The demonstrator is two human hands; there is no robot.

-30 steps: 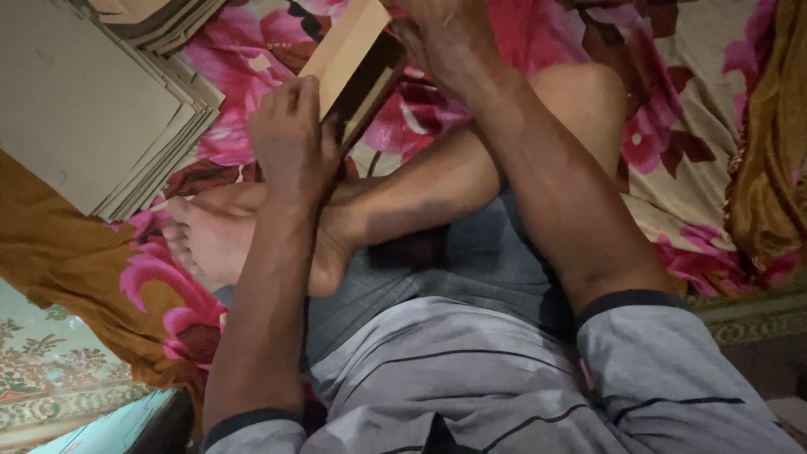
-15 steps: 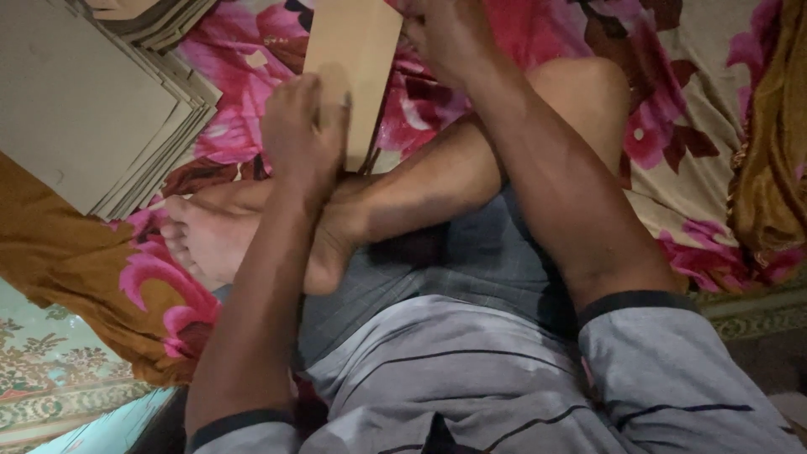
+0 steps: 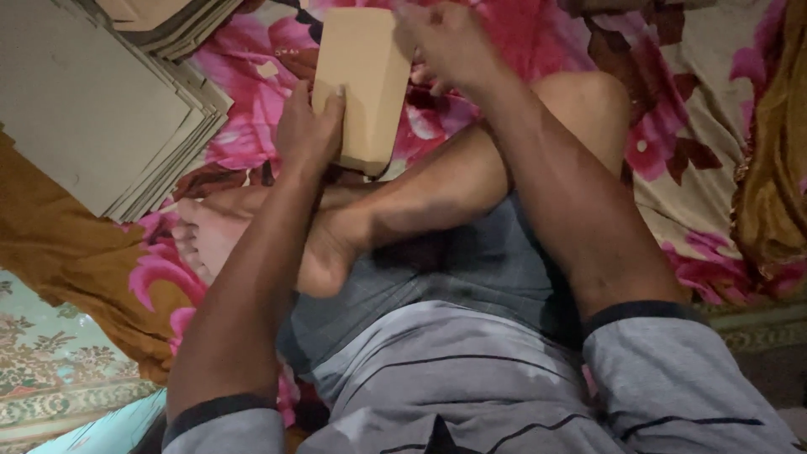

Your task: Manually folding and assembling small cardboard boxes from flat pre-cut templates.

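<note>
A person sits cross-legged on a floral cloth (image 3: 672,126) patterned in pink, cream and brown, seen from above by a camera on their head. Both bare hands work on a tan cardboard piece (image 3: 361,80) — a flat, folded blank with a rounded lower end — held near twelve o'clock in the view, just above the crossed shins.

The left hand (image 3: 309,134) sits at about eleven o'clock. Its fingers are closed around the left edge of the cardboard piece, with the thumb pressed on the face of the card, so it is clamped on it. The right hand (image 3: 445,42) is at about one o'clock, at the upper right edge of the same piece. Its fingers are curled and blurred; it touches the card, but whether it truly grips it cannot be told.

The lower end of the cardboard piece rests close to the person's shin, just beside the left wrist.

At ten o'clock lies a stack of flat grey cardboard sheets (image 3: 92,101), fanned slightly at the edges, well apart from the hands. A second, smaller pile of tan card (image 3: 168,21) sits above it at the top edge. A mustard-coloured cloth (image 3: 76,244) lies under the stack at nine o'clock — and a patterned mat (image 3: 42,361) shows at eight o'clock.

The person wears a grey striped shirt (image 3: 454,387).
</note>
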